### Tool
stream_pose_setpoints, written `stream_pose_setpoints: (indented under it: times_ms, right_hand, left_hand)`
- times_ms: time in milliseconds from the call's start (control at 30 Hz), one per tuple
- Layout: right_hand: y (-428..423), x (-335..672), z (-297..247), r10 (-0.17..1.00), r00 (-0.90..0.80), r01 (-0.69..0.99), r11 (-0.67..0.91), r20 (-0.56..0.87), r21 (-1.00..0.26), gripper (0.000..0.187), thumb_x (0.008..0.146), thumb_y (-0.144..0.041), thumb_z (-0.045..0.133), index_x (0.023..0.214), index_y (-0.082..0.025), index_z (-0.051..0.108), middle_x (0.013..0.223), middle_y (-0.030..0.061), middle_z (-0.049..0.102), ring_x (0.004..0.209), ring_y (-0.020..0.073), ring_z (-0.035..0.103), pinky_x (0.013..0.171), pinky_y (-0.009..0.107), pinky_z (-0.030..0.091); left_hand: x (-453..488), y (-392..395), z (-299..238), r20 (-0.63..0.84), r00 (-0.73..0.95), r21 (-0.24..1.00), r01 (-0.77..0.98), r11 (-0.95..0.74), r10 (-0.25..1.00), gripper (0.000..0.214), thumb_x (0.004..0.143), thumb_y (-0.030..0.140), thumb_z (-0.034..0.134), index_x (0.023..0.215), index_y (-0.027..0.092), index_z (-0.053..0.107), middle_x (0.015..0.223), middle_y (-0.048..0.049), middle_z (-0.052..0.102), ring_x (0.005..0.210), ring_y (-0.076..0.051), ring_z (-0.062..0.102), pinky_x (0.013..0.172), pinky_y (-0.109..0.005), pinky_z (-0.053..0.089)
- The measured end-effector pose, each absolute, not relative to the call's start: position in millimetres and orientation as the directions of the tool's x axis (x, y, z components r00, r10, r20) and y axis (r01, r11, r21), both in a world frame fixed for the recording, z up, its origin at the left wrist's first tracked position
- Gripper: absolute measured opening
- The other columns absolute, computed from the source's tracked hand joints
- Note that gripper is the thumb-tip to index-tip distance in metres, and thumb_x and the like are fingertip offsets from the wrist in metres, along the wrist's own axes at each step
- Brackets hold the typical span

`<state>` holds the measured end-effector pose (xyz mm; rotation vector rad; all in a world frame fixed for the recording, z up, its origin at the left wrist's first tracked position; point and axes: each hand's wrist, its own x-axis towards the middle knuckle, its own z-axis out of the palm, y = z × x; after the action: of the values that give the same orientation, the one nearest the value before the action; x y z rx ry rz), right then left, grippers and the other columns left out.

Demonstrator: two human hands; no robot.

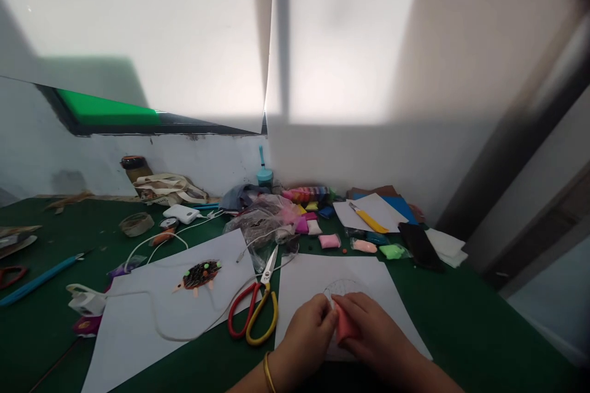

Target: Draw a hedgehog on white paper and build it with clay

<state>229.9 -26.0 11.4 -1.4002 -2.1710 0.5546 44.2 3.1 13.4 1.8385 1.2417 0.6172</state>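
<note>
While both hands pinch pink clay, left hand and right hand closed on it, the pencil outline just beyond seems unfilled.

Dim, window-backlit, soft focus, corners darkened and warped.

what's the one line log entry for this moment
left hand on clay | right hand holds pink clay | over paper | scissors beside
</note>
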Motion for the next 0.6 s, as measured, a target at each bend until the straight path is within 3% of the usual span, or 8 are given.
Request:
stream_pose_setpoints:
  times_ms: [100,167,233,300,433,600]
  right_hand:
    - [-8,250,16,0.923,-0.329,0.786,0.385,0.200,-0.484,0.052,0.077,-0.030,0.061,0.128,-0.029,0.056,0.127,0.0071,0.059,0.118,0.0273,0.051,0.102,0.043,0.039]
    - [8,273,16,0.960,-0.183,0.895,0.253,0.213,-0.369,0.052,0.077,-0.026,0.058,0.129,-0.029,0.055,0.129,0.0079,0.058,0.120,0.0286,0.050,0.101,0.045,0.038]
    - [25,298,14,0.978,-0.010,0.969,0.060,0.207,-0.238,0.052,0.078,-0.024,0.055,0.130,-0.026,0.055,0.130,0.0117,0.057,0.121,0.0324,0.049,0.097,0.050,0.040]
    - [40,320,11,0.986,0.049,0.989,-0.026,0.160,-0.143,0.054,0.076,-0.020,0.053,0.130,-0.023,0.056,0.130,0.0130,0.057,0.123,0.0342,0.047,0.097,0.052,0.038]
    - [64,333,13,0.990,0.027,0.995,-0.012,0.140,-0.103,0.056,0.078,-0.023,0.051,0.134,-0.025,0.051,0.137,0.0103,0.053,0.126,0.0329,0.044,0.097,0.051,0.037]
    - [96,311,20,0.976,0.042,0.994,-0.020,0.215,-0.106,0.040,0.084,-0.028,0.049,0.123,-0.025,0.059,0.121,0.0108,0.061,0.115,0.0296,0.050,0.089,0.042,0.039]
  left_hand:
    - [47,9,22,-0.043,0.430,0.820,0.531,-0.214,0.902,0.024,0.088,0.043,0.050,0.080,0.021,0.054,0.078,0.0015,0.060,0.072,-0.015,0.051,0.061,-0.025,0.034]
    - [46,13,30,-0.031,0.445,0.767,0.584,-0.264,0.895,0.023,0.088,0.043,0.050,0.083,0.022,0.058,0.084,0.0000,0.062,0.076,-0.017,0.053,0.064,-0.026,0.036]
    - [41,18,36,0.004,0.453,0.655,0.672,-0.345,0.891,0.021,0.090,0.038,0.047,0.089,0.023,0.061,0.093,-0.0025,0.064,0.085,-0.020,0.055,0.070,-0.028,0.039]
    - [36,23,35,0.034,0.461,0.511,0.754,-0.412,0.887,0.022,0.091,0.029,0.043,0.100,0.023,0.063,0.104,-0.0056,0.063,0.097,-0.023,0.055,0.080,-0.032,0.041]
    - [27,32,20,0.027,0.458,0.307,0.842,-0.443,0.889,0.037,0.088,0.018,0.041,0.122,0.018,0.057,0.125,-0.0121,0.057,0.113,-0.027,0.051,0.095,-0.040,0.039]
    - [25,32,12,0.004,0.467,0.281,0.848,-0.449,0.884,0.037,0.091,0.019,0.037,0.123,0.017,0.056,0.126,-0.0135,0.058,0.115,-0.028,0.052,0.097,-0.042,0.041]
